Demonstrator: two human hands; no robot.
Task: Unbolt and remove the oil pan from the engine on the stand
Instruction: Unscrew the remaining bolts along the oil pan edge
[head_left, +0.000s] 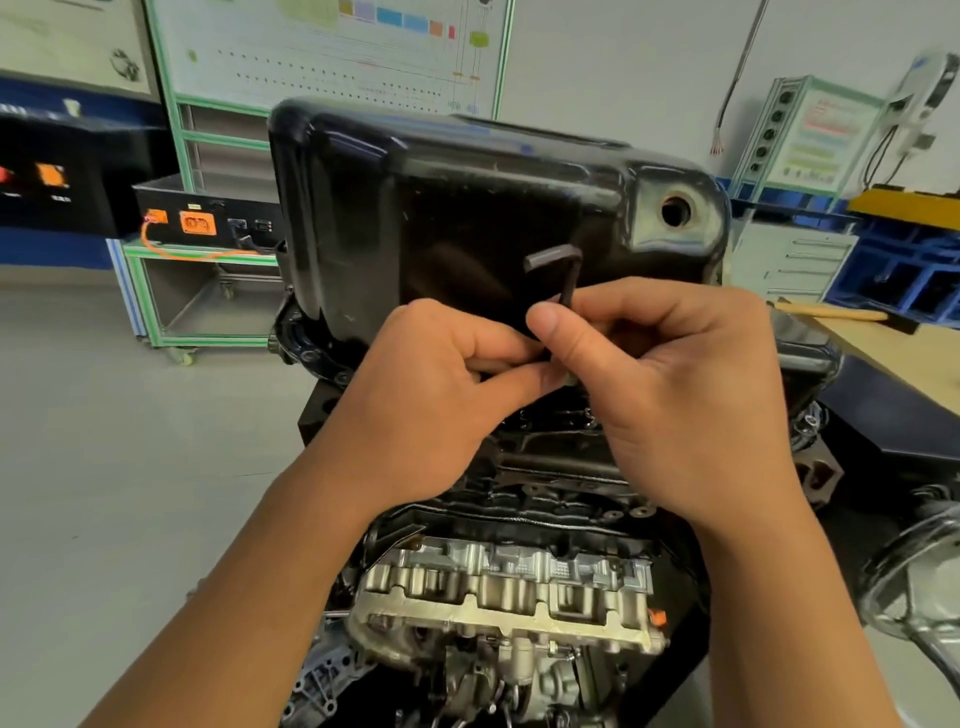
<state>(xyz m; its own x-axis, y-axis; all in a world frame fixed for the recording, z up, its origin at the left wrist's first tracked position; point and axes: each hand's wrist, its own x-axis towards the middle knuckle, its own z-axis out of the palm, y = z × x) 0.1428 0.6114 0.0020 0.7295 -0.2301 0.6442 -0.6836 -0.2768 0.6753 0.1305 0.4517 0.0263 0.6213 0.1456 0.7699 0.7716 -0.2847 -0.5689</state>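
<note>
**Hands pinch black L-shaped metal hex key (569, 270) before glossy black pressed-steel oil pan (415, 197)**

Both hands meet low in front of the oil pan, which sits on top of the engine (509, 587) and fills the middle of the view. Its deep sump stands up and its round drain hole (675, 212) is open at the upper right.

The right hand (670, 395) grips the hex key's long shaft between thumb and curled fingers. The short arm sticks out to the left above the knuckles. The left hand (431, 395) is curled too, its thumb and forefinger pinching the lower shaft just beside the right thumb. The key's lower tip is hidden behind the fingers, so what it engages cannot be told.

Below the wrists lies the engine's dark block, and nearer the camera its bare silver aluminium casting with cast pockets.

On the left, a green-framed trolley (208, 332) carries a black box with orange sockets (208, 218) and an orange cable (197, 254). At the right edge a pale wooden counter (893, 353) is partly in view.
</note>
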